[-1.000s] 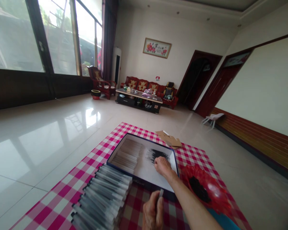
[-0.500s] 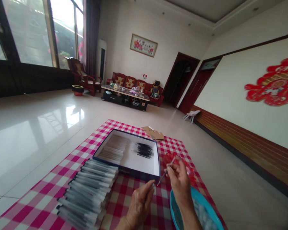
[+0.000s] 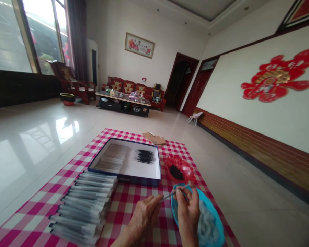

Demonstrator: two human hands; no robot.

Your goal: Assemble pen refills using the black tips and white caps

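Observation:
A thin grey pen refill (image 3: pixel 169 196) lies slantwise between my two hands, above the cloth and the near edge of the blue basin. My right hand (image 3: pixel 187 206) pinches its upper part between thumb and fingers. Over the tablecloth, my left hand (image 3: pixel 145 214) is closed, with thumb and forefinger pressed together where the lower end of the refill meets them. Whatever else those fingertips hold is too small and covered to name. The blue basin (image 3: pixel 219 219) beneath my right hand contains many pale translucent small pieces. Just beyond it stands a red bowl (image 3: pixel 187 168) with small black parts.
Left of my hands lies a row of translucent pens (image 3: pixel 83 206) with dark ends. A shallow box (image 3: pixel 130 171) behind holds clear tubes and a heap of black pieces. Brown cardboard (image 3: pixel 154 138) rests at the far edge of the checked tablecloth (image 3: pixel 128 202).
The refill's lower end now meets my left fingertips; before, a small gap parted them. My right hand has lowered, uncovering the red bowl. The whole view has swung to the right.

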